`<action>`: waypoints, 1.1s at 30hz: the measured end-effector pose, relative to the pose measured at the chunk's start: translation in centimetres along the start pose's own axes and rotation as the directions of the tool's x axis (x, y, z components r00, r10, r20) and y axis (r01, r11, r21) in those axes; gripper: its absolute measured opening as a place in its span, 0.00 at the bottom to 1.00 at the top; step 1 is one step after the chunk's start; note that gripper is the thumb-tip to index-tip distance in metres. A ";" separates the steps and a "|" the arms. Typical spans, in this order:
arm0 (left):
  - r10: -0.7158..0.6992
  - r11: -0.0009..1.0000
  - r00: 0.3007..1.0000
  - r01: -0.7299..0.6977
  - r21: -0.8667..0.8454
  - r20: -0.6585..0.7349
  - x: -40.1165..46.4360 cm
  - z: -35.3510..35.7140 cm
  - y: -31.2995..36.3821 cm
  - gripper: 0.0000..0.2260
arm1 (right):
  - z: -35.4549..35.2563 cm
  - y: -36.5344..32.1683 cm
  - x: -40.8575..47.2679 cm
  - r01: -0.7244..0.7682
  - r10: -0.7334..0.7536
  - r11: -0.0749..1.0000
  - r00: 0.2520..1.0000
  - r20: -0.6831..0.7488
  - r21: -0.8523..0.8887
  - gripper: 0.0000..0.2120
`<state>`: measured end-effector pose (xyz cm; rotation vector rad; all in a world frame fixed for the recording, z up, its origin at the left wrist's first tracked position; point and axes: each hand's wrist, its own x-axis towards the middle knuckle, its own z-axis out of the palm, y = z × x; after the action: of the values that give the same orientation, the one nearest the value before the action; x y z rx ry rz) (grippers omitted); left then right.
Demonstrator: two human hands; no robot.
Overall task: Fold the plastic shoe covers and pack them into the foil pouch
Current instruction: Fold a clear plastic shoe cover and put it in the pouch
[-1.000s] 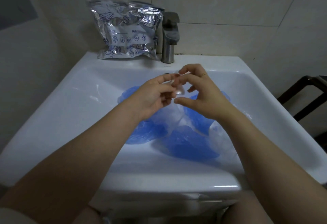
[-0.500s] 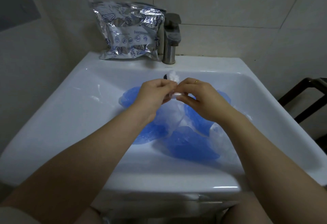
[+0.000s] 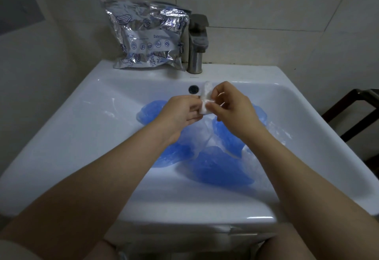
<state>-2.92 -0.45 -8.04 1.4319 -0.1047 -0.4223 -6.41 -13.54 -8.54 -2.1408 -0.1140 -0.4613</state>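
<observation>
Both my hands meet over the middle of the white sink (image 3: 67,128). Between them is a small folded clear shoe cover (image 3: 206,99), a whitish wad. My left hand (image 3: 180,112) pinches its left side and my right hand (image 3: 231,108) pinches its right side. Under my hands, several blue and clear shoe covers (image 3: 221,167) lie loose in the basin. The silver foil pouch (image 3: 147,36), printed with blue drawings, leans against the wall on the sink's back ledge, left of the tap.
A metal tap (image 3: 196,42) stands at the back centre, with the overflow hole (image 3: 193,89) below it. Tiled walls close in behind and on the left. A dark frame (image 3: 356,114) stands to the right of the sink.
My hands have dropped a little and squeezed the clear cover into a tighter wad. It now shows as a small white bundle between my fingertips.
</observation>
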 end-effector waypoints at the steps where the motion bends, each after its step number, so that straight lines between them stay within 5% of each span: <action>1: 0.004 1.000 1.000 -0.004 0.012 0.002 0.0 0.0 0.0 0.06 | 0.1 0.1 0.0 0.002 -0.002 1.000 1.000 -0.029 -0.006 0.12; 6: -0.033 0.999 0.998 0.033 -0.009 0.046 -0.2 -0.3 0.1 0.05 | -0.1 0.2 -0.1 0.095 -0.103 0.987 0.993 -0.061 -0.129 0.03; 11: -0.077 0.986 0.996 0.084 -0.142 0.052 -0.4 -0.3 0.9 0.09 | -0.7 0.4 0.0 0.372 -0.355 0.868 0.928 0.114 -0.329 0.22; 14: -0.092 0.992 0.994 0.097 -0.083 0.057 -0.7 -0.3 1.2 0.11 | -0.2 0.1 -0.2 0.421 -0.427 0.812 0.901 0.080 -0.404 0.14; 18: -0.083 0.994 0.993 0.089 -0.060 0.084 -1.1 0.0 1.3 0.10 | -0.1 0.1 0.0 0.385 -0.416 0.873 0.908 -0.047 -0.298 0.08; 26: -0.027 0.999 0.993 0.030 -0.028 0.117 -0.5 -1.1 1.0 0.05 | 0.0 -0.5 -0.2 0.264 -0.268 0.957 0.963 -0.024 -0.117 0.12; 33: 0.101 0.995 0.993 -0.102 0.014 0.066 -0.5 -0.6 0.6 0.08 | 0.6 -1.1 -0.4 -0.102 0.166 0.921 0.975 -0.144 0.375 0.06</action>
<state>-3.06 0.33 -7.41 1.4231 -0.2335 -0.3856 -6.86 -12.37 -8.15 -1.7207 0.0443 -0.5008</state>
